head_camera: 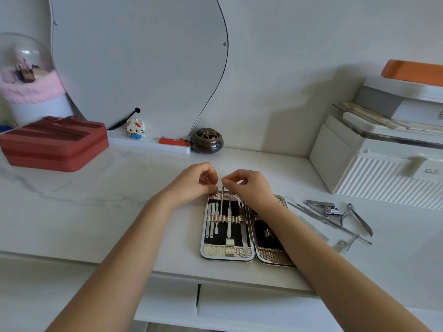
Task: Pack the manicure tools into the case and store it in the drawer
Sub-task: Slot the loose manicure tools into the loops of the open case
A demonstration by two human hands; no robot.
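1. One manicure case (242, 254) is laid open on the white tabletop (107, 212), near its front edge, with two halves spread flat.
2. In the left half, about six slim metal tools are seen tucked under one elastic band (226, 219); an exact count cannot be made where the right forearm crosses the case.
3. One thin metal tool (222, 200) is held upright over the top of the left half, its lower end reaching down to the band.
4. The top of this tool is pinched by the right hand (249, 185), whose fingers are curled above the case's upper edge.
5. The left hand (194, 183) is placed just beside it, fingers curled, thumb and fingertip pressed at the case's top-left corner; whether anything is pinched there cannot be told.
6. The two hands are nearly touching, both at the far end of the case.
7. A loose pile of tools (333, 216) is left on the tabletop to the right of the case, one pair of nippers (357, 218) and one nail clipper (332, 210) among several thin rods.
8. Two drawer fronts (239, 305) are seen below the tabletop edge.
9. Further out, one red zip box (55, 144), one dark round burner (207, 140) and one white ribbed organiser (374, 173) are set along the wall.
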